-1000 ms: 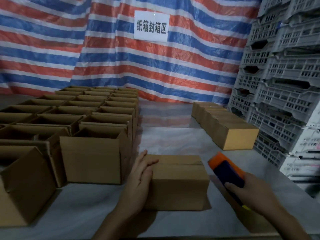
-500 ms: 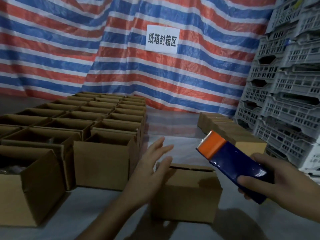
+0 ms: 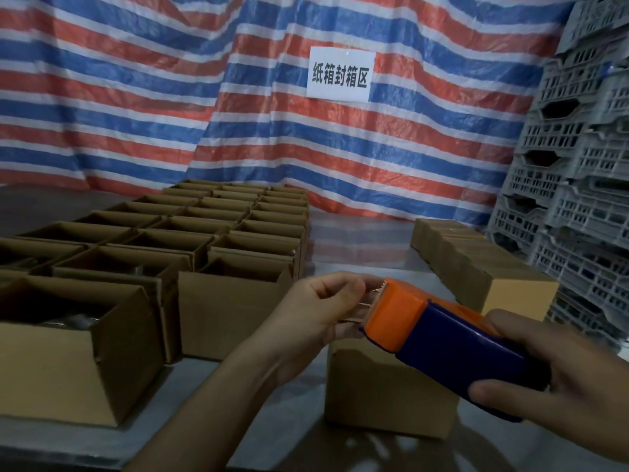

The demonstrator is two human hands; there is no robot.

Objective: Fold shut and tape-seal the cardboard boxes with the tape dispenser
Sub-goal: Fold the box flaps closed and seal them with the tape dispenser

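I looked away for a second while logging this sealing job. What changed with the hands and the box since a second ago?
The left hand left the closed box and rose to pinch the tape end at the dispenser, which the right hand lifted over the box. The box and the open boxes stayed put.

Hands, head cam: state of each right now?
Left hand: fingers pinched at the tape end by the tape dispenser mouth.
Right hand: closed around the dispenser body.
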